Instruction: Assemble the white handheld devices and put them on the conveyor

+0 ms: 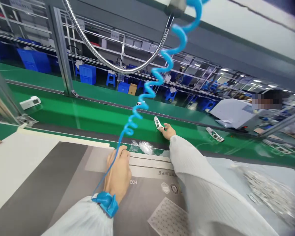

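Note:
My right hand (168, 131) reaches out over the green belt (98, 118), its fingers closed on the near end of a curved white plastic housing (158, 123) with dark cut-outs. My left hand (119, 170) rests on the printed grey mat (137, 203), fingers loosely bent and a little apart, with nothing visible in it. Around the left wrist sits a blue wrist strap (105, 202), its coiled cord (152, 87) running upward. Small clear plastic bags (145, 147) lie between my hands at the mat's far edge.
Farther right on the belt lies another white housing (214, 134); a white device (30, 102) lies at its left. A bag of small parts (270, 186) is on the right of the bench. A metal hose (108, 67) hangs overhead. Someone is at the far right, behind a white machine (233, 113).

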A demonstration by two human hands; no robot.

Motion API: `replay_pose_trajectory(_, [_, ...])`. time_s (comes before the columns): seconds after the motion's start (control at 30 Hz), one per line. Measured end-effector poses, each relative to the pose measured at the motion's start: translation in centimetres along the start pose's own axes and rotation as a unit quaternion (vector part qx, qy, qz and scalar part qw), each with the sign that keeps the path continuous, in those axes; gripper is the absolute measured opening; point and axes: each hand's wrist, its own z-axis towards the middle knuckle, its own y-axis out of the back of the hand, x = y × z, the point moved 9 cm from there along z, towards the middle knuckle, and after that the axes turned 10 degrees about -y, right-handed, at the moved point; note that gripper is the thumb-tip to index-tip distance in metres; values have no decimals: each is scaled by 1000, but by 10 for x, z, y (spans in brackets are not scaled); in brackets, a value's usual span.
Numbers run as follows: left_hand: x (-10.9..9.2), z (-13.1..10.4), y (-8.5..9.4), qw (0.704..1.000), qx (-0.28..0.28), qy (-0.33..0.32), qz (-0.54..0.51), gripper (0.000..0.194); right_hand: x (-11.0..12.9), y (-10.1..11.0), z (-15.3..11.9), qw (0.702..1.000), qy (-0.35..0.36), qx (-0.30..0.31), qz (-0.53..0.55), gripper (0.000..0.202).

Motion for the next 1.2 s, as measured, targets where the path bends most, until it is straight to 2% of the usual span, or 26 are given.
replay_pose_trajectory(0.1, [4,-1,-5,1000,11,5,-10,23,-6,-19,2,1000,12,-16,20,29])
replay_pose_trajectory(0.17, [4,-1,-5,1000,7,7,-22,22,3,-25,-8,998,33,0,44,32])
replay_pose_trajectory(0.23, [1,2,2,999,-16,0,-35,22,16,-22,-27,995,60,27,73,37])
replay_pose_trajectory(0.3, [-5,5,13,998,-50,-16,-41,27,33,-18,-58,984,100,103,107,41])
replay_pose_trajectory(0.37, [-13,7,22,996,-68,-38,-52,39,45,-19,-100,957,134,216,135,44])
replay_pose_trajectory(0.43, [-21,9,21,993,-40,-54,-99,46,47,-20,-145,929,147,307,146,45])
replay_pose_trajectory(0.47, [-24,9,16,990,-1,-53,-134,43,45,-19,-163,925,152,318,142,45])
replay_pose_trajectory(0.53, [-27,6,2,977,88,-23,-191,33,40,-9,-188,938,186,268,121,42])
replay_pose_trajectory(0.6, [-27,2,-6,970,138,12,-198,32,40,5,-207,947,267,163,75,36])
replay_pose_trajectory(0.7, [-31,1,-1,978,117,10,-172,26,42,16,-231,921,387,16,-45,21])
replay_pose_trajectory(0.77, [-34,1,2,981,95,-1,-169,21,42,14,-242,892,427,-54,-140,16])
replay_pose_trajectory(0.83, [-34,0,3,983,81,-6,-167,17,40,9,-249,867,443,-97,-208,15])
replay_pose_trajectory(0.93, [-18,2,8,986,38,38,-156,14,37,-8,-254,862,449,-60,-229,20])
replay_pose_trajectory(1.03, [18,3,23,978,-54,139,-146,11,34,-21,-239,898,404,6,-175,18])
replay_pose_trajectory(1.13, [43,4,31,959,-104,190,-180,9,39,-23,-208,935,336,-11,-113,13])
replay_pose_trajectory(1.2, [45,6,33,958,-111,184,-191,9,49,-26,-197,939,334,-26,-83,13])
